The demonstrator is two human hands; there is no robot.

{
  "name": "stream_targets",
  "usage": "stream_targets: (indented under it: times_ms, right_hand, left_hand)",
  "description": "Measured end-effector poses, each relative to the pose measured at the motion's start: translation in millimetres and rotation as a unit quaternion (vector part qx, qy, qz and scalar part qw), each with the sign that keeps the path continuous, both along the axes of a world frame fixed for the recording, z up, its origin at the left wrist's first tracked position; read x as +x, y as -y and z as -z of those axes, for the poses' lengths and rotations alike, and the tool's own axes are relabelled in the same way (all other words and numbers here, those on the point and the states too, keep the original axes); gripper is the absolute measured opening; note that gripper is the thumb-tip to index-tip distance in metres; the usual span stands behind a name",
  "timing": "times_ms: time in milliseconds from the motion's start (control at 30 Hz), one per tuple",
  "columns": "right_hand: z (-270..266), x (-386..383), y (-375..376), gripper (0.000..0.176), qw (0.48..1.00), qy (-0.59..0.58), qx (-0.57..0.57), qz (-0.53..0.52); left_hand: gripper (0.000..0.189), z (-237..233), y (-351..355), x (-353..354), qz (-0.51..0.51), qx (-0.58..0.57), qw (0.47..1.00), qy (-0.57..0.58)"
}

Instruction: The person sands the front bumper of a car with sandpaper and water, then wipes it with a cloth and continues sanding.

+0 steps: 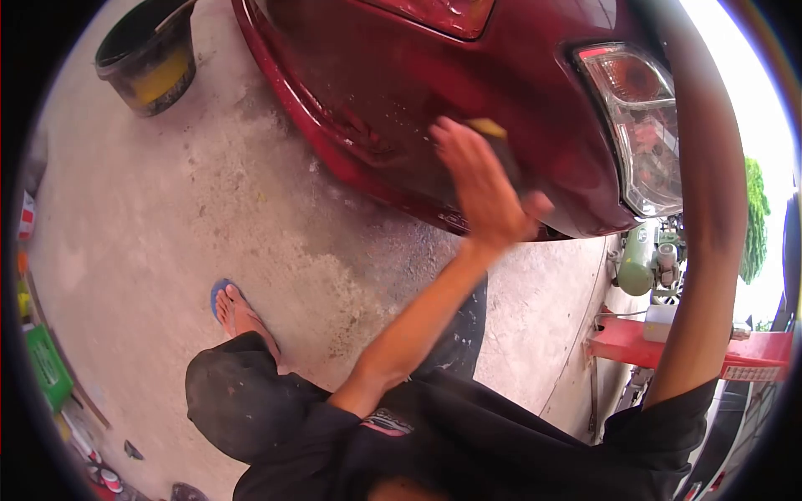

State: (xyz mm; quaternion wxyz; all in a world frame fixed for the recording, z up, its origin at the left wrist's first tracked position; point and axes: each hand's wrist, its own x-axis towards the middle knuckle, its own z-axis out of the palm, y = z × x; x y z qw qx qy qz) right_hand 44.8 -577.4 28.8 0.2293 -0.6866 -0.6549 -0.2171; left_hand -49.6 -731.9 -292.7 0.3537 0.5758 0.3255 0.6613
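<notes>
My left hand [483,179] reaches over the dark red car bumper [393,92], fingers stretched out together and thumb apart, slightly blurred. Just beyond its fingers a small yellow piece [487,127] shows against the paint, partly hidden by the hand; what it is I cannot tell. Pale specks dot the paint left of the fingers. My right arm [710,192] stretches up past the clear and red car light [639,125], and its hand lies outside the view at the top.
A black bucket [150,83] with a yellow patch stands on the concrete floor [167,234]. My sandalled foot [238,313] is below the bumper. At right are a green tank [637,263] and a red metal beam [622,341]. A green box [48,367] lies far left.
</notes>
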Motion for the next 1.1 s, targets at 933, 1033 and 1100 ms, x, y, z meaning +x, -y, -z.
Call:
stream_targets:
  times_ms: [933, 1033, 1100]
  right_hand:
    - [-5.3, -2.0, -9.6, 0.030, 1.000, -0.019, 0.001, -0.019]
    - [-3.0, -1.4, -7.6, 0.030, 1.000, -0.022, 0.002, -0.020]
    - [-2.1, -1.4, -9.0, 0.029, 0.999, -0.025, 0.001, -0.022]
  left_hand:
    - [0.112, 1.0, -14.5, -9.0, 0.030, 0.047, 0.998, -0.039]
    - [0.110, -19.7, -123.7, -51.5, -0.002, -0.051, 0.999, -0.007]
    - [0.107, -32.7, -117.7, -50.9, -0.017, -0.065, 0.997, -0.029]
